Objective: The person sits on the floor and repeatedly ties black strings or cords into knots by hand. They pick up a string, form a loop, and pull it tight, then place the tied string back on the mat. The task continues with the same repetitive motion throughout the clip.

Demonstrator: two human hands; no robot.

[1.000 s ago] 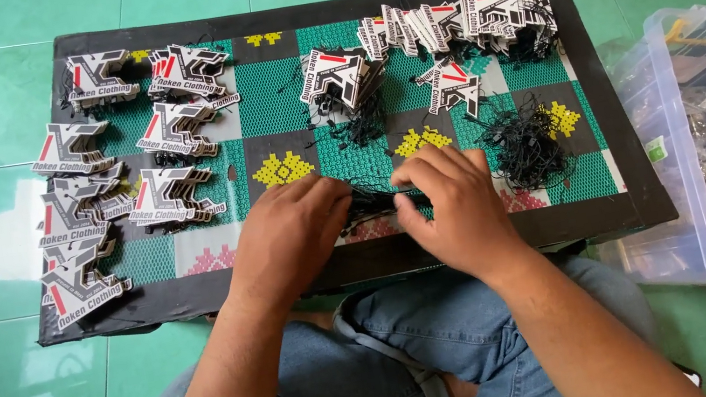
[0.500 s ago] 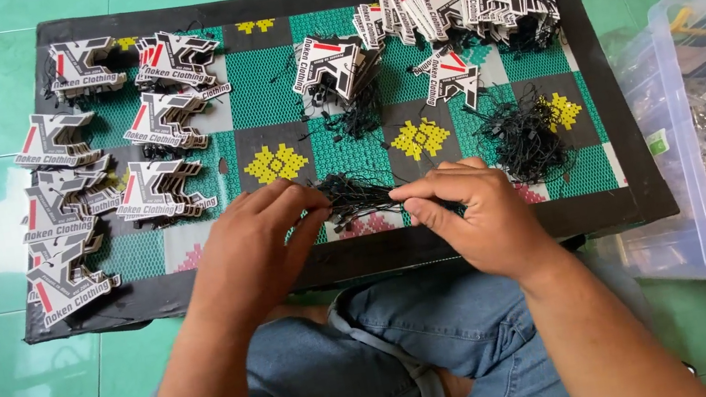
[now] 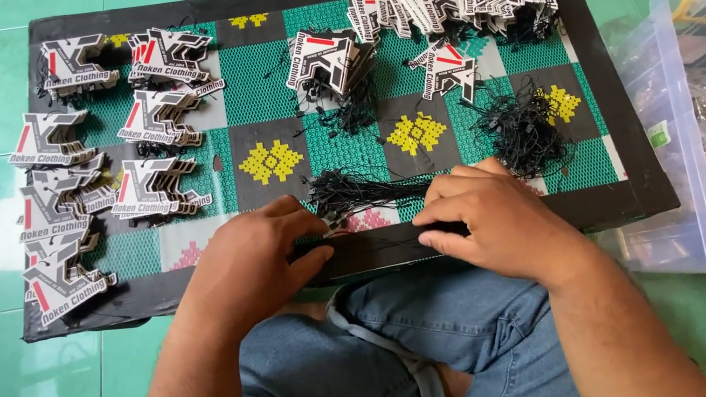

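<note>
Two hands sorting black strings on a patterned mat

The left hand (image 3: 254,261) and right hand (image 3: 489,219) pinch a bundle of black strings (image 3: 362,195) at the near edge of the mat (image 3: 262,99); card tags (image 3: 62,211) lie stacked far left, a plastic box (image 3: 692,135) right.

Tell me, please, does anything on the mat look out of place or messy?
Mostly tidy. The tag stacks at left sit in neat piles, but one tag lies loose below the far row, and black strings sprawl in a tangle right of the hands.
</note>
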